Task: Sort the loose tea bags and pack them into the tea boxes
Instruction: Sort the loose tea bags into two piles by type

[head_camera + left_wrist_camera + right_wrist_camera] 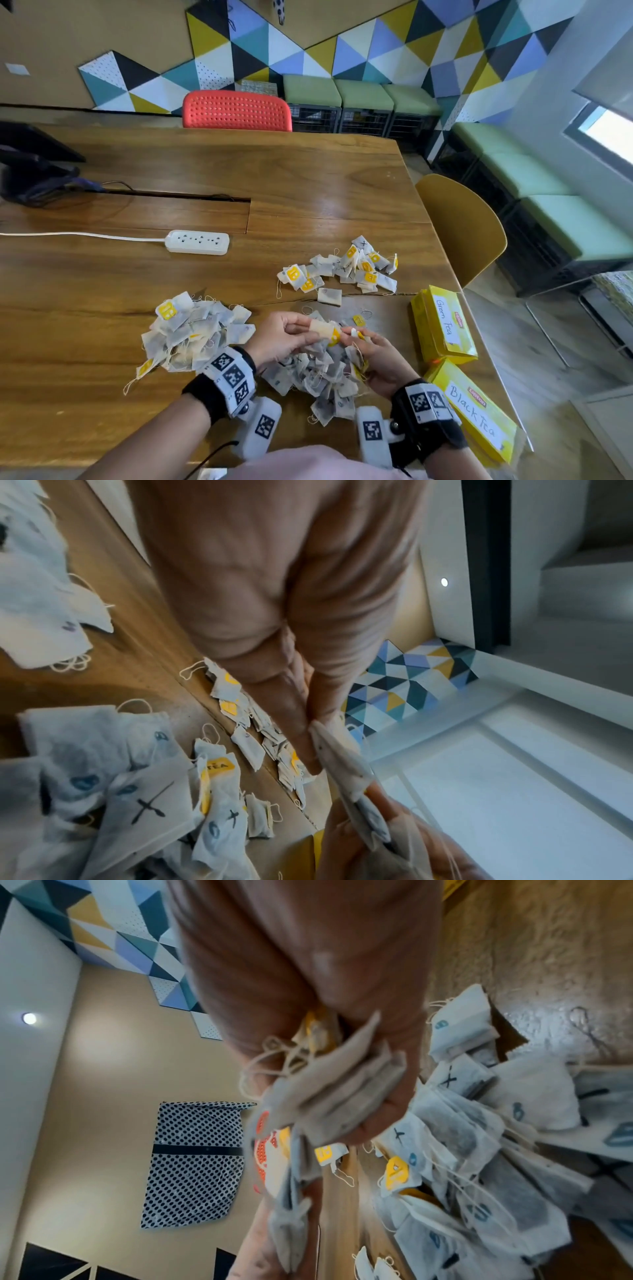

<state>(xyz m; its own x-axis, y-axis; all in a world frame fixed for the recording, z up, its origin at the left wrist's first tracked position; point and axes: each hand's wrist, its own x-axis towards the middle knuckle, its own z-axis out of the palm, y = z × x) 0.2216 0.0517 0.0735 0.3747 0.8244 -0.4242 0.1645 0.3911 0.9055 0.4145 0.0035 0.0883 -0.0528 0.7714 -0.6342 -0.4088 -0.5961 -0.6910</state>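
My left hand [303,330] pinches one pale tea bag [323,330] by its end and holds it up against my right hand [358,337]. The right hand grips a small stack of tea bags [346,1088] with strings and a yellow tag hanging from it. Both hands hover over a loose heap of tea bags [318,377], some marked with an X. In the left wrist view the pinched tea bag [342,764] runs from my left hand [310,739] down to the right hand. Two yellow boxes lie at the right: Green Tea [442,325] and Black Tea [476,411].
A second pile of tea bags [195,334] lies left of my hands and a third pile [342,269] lies farther back. A white power strip [198,242] with its cord sits on the wooden table [308,178]. A yellow chair [459,226] stands at the right edge.
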